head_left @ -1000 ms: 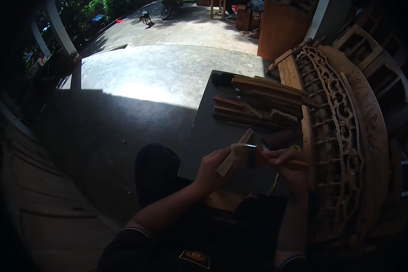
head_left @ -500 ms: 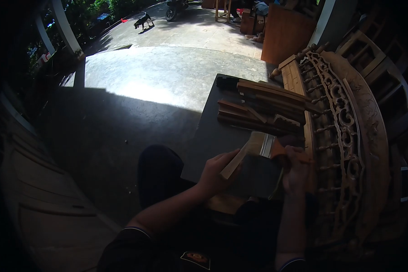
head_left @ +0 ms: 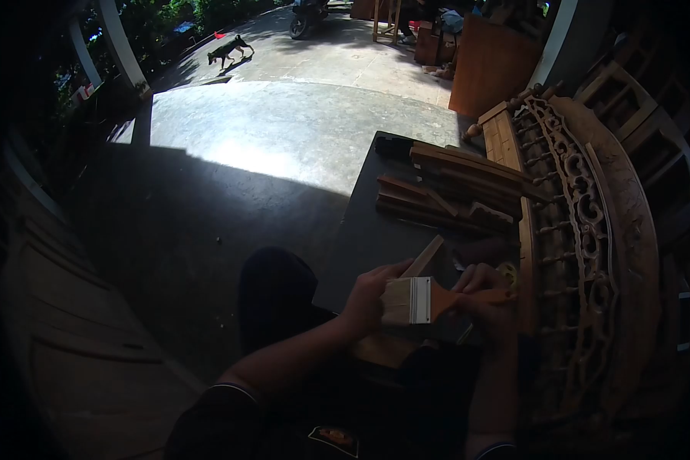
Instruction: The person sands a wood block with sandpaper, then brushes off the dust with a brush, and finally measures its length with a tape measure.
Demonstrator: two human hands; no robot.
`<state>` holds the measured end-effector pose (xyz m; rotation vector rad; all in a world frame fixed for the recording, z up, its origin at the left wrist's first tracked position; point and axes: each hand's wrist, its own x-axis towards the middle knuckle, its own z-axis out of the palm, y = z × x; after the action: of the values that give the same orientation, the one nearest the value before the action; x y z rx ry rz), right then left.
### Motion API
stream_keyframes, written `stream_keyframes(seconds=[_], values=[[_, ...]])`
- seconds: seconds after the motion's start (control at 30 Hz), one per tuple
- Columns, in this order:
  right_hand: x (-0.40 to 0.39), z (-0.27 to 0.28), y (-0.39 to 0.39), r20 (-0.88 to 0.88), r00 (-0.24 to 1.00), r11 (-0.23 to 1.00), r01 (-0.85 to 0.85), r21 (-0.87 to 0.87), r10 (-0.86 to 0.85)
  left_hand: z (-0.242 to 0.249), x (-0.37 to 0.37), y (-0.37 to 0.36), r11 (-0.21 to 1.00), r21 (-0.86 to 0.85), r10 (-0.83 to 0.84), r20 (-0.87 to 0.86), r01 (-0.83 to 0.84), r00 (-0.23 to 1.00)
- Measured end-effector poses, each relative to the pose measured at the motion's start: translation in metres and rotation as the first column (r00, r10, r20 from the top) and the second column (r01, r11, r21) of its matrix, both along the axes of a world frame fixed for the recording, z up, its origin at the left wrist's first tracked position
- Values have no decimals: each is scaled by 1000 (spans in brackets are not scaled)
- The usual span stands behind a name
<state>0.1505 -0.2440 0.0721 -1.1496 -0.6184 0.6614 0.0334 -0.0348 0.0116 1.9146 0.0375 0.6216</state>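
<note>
My right hand (head_left: 489, 300) is closed around the orange handle of a wide flat paintbrush (head_left: 419, 300) with a silver ferrule and pale bristles. The bristles point left and overlap my left hand (head_left: 366, 297) in this view. That hand grips a short, light wooden strip (head_left: 426, 256), whose free end slants up to the right. Both hands are over a dark tabletop (head_left: 343, 257) in front of my knees. Beyond them on the tabletop lie several brown wooden mouldings (head_left: 414, 205). Close behind my right hand are a yellow ring-shaped item (head_left: 507, 271) and a dark reddish roll (head_left: 479, 251).
A carved wooden panel with turned spindles (head_left: 583, 207) stands along the right. Wooden frames (head_left: 621, 100) are stacked behind it. Door-like panels (head_left: 77, 345) lie at the left. A dog (head_left: 230, 50) and a motorbike (head_left: 303, 19) are out on the sunlit concrete.
The paintbrush has moved down and left, its bristles now beside my left hand. The strip in that hand has shifted beyond the brush. The dog has walked left.
</note>
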Motion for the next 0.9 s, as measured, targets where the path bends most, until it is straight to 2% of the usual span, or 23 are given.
stream_keyframes(seconds=[0.07, 0.1, 0.17, 0.23, 0.27, 0.37, 0.4, 0.5, 0.53, 0.63, 0.67, 0.73, 0.77, 0.83, 0.9], values=[[-7, 3, 4, 93, 993, 997, 71, -32, -68, -2, 0, 1, 996, -76, -42, -2, 42, 999], [-9, 5, 7, 143, 985, 993, 109, -43, -101, -1, 0, 2, 999, -30, -16, 28, 17, 999], [-2, 0, 8, 112, 941, 941, 328, -85, -318, 1, 1, 3, 998, 56, 34, 94, -39, 995], [4, 1, 8, 109, 860, 846, 510, -156, -498, 1, 3, 3, 999, 30, 41, 53, -43, 998], [4, 0, 7, 95, 875, 866, 484, -125, -475, -1, 3, 2, 998, 36, 47, 53, -49, 997], [-5, 9, 0, 77, 982, 985, 170, 6, -170, 7, -1, 2, 1000, 28, 1, 51, -3, 999], [-3, 6, -2, 112, 992, 999, 53, -6, -52, 10, -3, 2, 999, 24, -26, 48, 25, 998], [-1, 2, 4, 28, 973, 973, 226, 48, -228, 1, -2, 5, 997, 21, -78, 12, 78, 997], [0, 2, 4, -6, 926, 926, 377, 3, -377, 4, -1, -2, 999, -36, -1, -44, 0, 999], [7, -3, 5, 101, 931, 931, 357, -72, -350, 3, 1, -5, 999, -24, 34, 4, -34, 999], [3, 1, 0, 49, 981, 974, 194, -114, -190, -2, 2, -3, 1000, 1, 11, 84, -11, 996], [-2, 5, 0, 171, 980, 987, 118, -107, -99, -10, 5, 3, 998, 61, -45, 236, 32, 971], [-4, 8, 1, 231, 972, 991, 80, -105, -55, -12, 4, 3, 999, 47, -32, 164, 24, 986], [-4, 8, 3, 245, 938, 942, 291, -166, -246, -6, -1, 0, 1000, 20, -5, 17, 5, 1000], [8, -2, 0, 321, 874, 868, 445, -221, -366, -8, -3, -1, 999, 43, 3, -4, -3, 1000]])
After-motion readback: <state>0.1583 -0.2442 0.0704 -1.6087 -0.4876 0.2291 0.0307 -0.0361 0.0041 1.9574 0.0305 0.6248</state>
